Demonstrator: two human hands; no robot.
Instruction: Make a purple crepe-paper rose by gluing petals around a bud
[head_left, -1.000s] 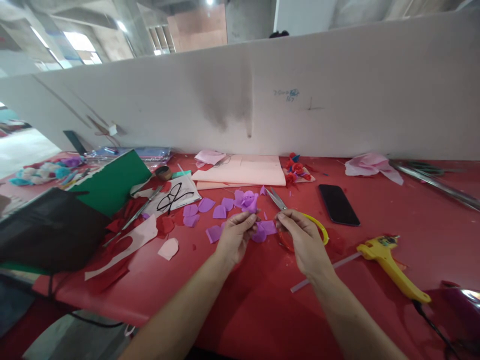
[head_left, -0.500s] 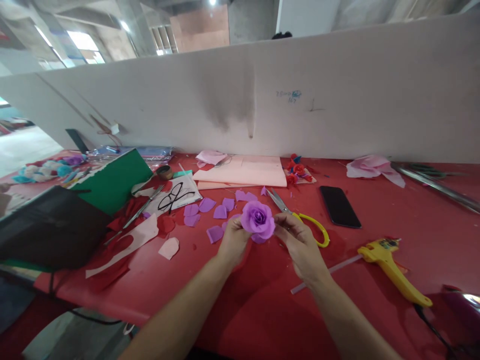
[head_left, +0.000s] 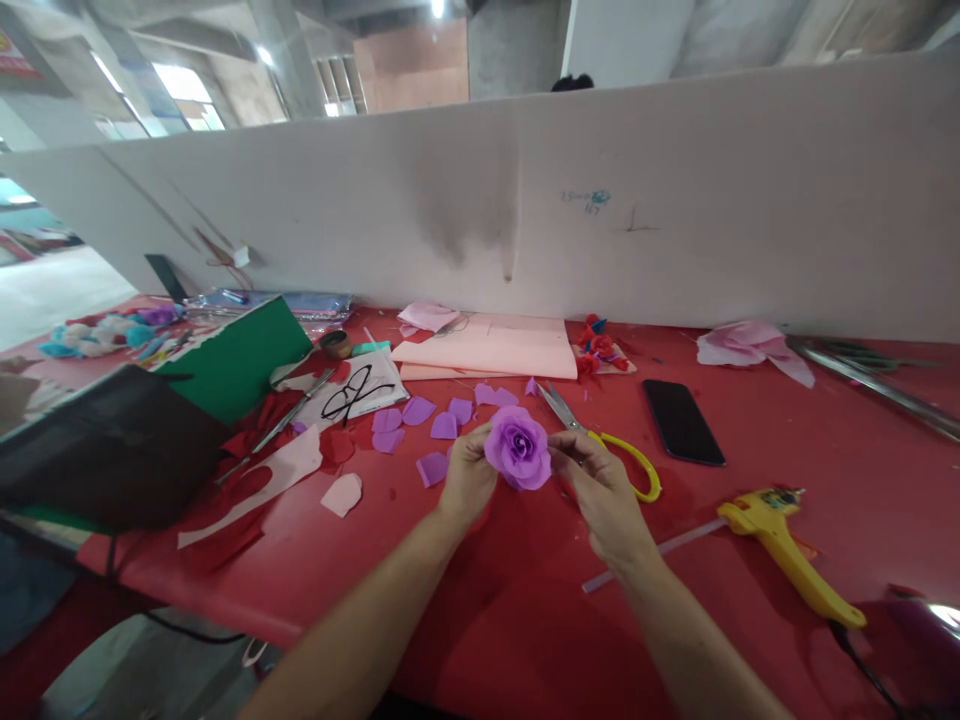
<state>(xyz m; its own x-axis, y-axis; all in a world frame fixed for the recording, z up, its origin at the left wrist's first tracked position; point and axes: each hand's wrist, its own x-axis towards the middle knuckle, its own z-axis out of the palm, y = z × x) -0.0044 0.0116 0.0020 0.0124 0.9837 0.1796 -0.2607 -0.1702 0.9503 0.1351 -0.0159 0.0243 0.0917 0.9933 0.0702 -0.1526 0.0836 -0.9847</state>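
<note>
A purple paper rose (head_left: 517, 448) is held up over the red table (head_left: 525, 600), its open face turned toward me. My left hand (head_left: 466, 478) grips it from the left with closed fingers. My right hand (head_left: 600, 490) pinches its right edge. Loose purple petals (head_left: 420, 415) lie on the table just behind the hands. Yellow-handled scissors (head_left: 600, 435) rest right behind my right hand.
A yellow glue gun (head_left: 784, 545) and a glue stick (head_left: 660, 550) lie to the right, a black phone (head_left: 682, 422) behind them. Pink paper sheets (head_left: 487, 350), glasses (head_left: 352, 392), a green sheet (head_left: 240, 360), a black bag (head_left: 105, 450) and red scraps (head_left: 247, 480) fill the left. A white partition (head_left: 675, 200) backs the table.
The rose was tipped away from me a second ago; it has been turned so its face points at me, and my right hand has closed in on its edge.
</note>
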